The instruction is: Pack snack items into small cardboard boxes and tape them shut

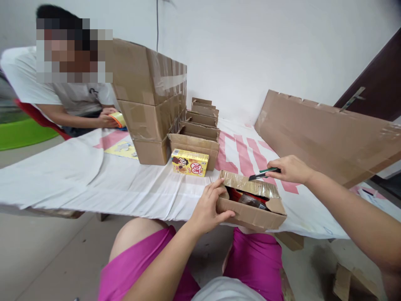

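A small cardboard box (250,212) lies at the table's front edge with its top partly open. Dark and red packaged contents (247,198) show through the gap. My left hand (208,205) grips the box's left end, thumb on the near side and fingers over the far corner. In my right hand (290,168) is a utility knife (265,172), closed in the fingers, its blade end pointing left just above the box's taped far flap (250,183). Behind the box to the left stands a yellow printed carton (189,162).
Stacked cardboard boxes (150,104) rise at the left, beside a row of open boxes (200,133) running back. A large cardboard sheet (322,133) leans at the right. Across the table, a person (72,100) holds a yellow and orange item (118,119). White cloth (125,188) covers the table.
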### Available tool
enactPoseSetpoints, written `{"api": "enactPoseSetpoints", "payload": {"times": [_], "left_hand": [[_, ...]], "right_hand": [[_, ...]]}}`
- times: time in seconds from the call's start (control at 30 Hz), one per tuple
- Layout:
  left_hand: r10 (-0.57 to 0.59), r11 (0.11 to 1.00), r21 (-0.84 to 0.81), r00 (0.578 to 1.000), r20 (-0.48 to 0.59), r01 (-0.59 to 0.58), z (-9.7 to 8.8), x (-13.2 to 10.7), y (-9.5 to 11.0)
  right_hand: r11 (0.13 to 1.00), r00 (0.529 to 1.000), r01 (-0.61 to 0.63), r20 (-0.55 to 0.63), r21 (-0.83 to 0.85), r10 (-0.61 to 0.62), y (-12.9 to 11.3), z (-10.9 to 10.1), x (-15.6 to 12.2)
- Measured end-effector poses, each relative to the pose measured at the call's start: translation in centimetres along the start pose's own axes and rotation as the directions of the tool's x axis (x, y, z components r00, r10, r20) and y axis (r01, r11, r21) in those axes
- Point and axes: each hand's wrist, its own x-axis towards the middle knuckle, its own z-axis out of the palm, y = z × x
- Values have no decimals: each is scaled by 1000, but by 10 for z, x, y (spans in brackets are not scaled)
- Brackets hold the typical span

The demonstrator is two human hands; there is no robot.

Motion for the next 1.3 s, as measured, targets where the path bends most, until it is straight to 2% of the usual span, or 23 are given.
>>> {"api": "enactPoseSetpoints", "payload": {"times": [0.1,0.23,0.37,0.5,0.63,0.73,0.83,0.97,1.1,1.3], "left_hand": [[10,1000,11,1000,-7,-10,0,1,0],[21,1000,20,1000,-22,-20,1,1,0],[17,1000,24,1000,-21,-16,1,1,0],[9,1000,26,1000,-13,-8,1,1,0],[7,999,33,1000,-12,-6,1,1,2],[7,999,37,1000,-12,-6,1,1,2],[9,999,43,1000,-13,-8,0,1,1],[7,999,42,1000,-17,-6,1,1,0],[13,999,45,1000,-18,-12,1,1,0],[11,998,64,1000,-18,-10,1,0,0]], "right_hand": [[999,1000,31,7,-41,-30,-1,-1,2],[983,988,156,-7,-99,-157,-4,0,4],[975,980,189,-37,-118,-194,-6,-1,5],[961,968,249,32,-120,-247,-15,-3,8],[961,967,249,89,-122,-240,-29,-1,8],[960,971,237,57,-146,-231,-32,2,7],[943,975,213,-12,-256,-224,-29,3,7],[892,941,285,-77,-352,-331,-24,1,10],[863,912,336,-98,-377,-398,-24,-2,11],[876,920,332,-87,-350,-383,-22,3,9]]}}
